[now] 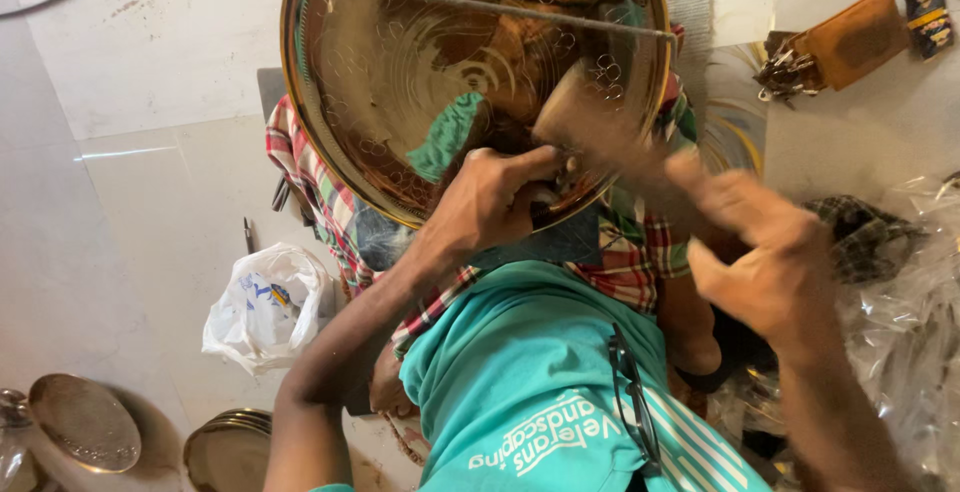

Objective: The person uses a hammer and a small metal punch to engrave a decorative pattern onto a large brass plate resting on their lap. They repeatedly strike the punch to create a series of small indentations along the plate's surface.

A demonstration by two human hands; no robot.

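- The person sits on the floor [120, 182] with a large round brass plate [400, 72] propped on the lap, its shiny face tilted up toward the head camera.
- The left hand [490, 197] rests against the near rim of the plate, fingers curled closed round a small tool I cannot make out; it seems pressed to the metal.
- The right hand [770, 252] has its grip closed on the handle of a hammer [590, 122], whose head is blurred just above the plate's near right part, close to the left hand.
- Faint scalloped lines already run across much of the plate's face, so I judge the marking work is well along; the centre looks mostly plain, and how much is left I cannot tell.
- A checked cloth [630, 262] lies over the lap beneath the plate.
- A white plastic bag [265, 307] sits on the floor at the left.
- More metal plates [85, 422] lie at the near left corner.
- Crumpled clear plastic [900, 302] lies at the right.
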